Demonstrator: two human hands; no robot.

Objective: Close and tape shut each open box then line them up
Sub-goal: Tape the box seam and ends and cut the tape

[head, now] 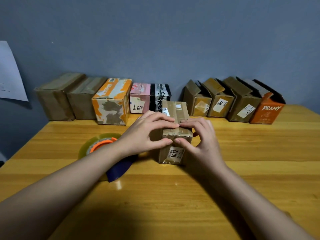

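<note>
Pressing both hands [173,134] on brown box's [175,116] near top edge.

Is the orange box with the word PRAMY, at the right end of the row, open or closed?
Open. The orange PRAMY box has its top flaps standing up, with the dark inside showing behind them.

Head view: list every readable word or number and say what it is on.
"PRAMY": front of the orange box, far right.
"3012": label on the brown box under both hands.
"07": label on an open brown box.
"110": label on the pink box.
Black box: large characters, not legible to me.
Other labels: too small or blurred.
</note>
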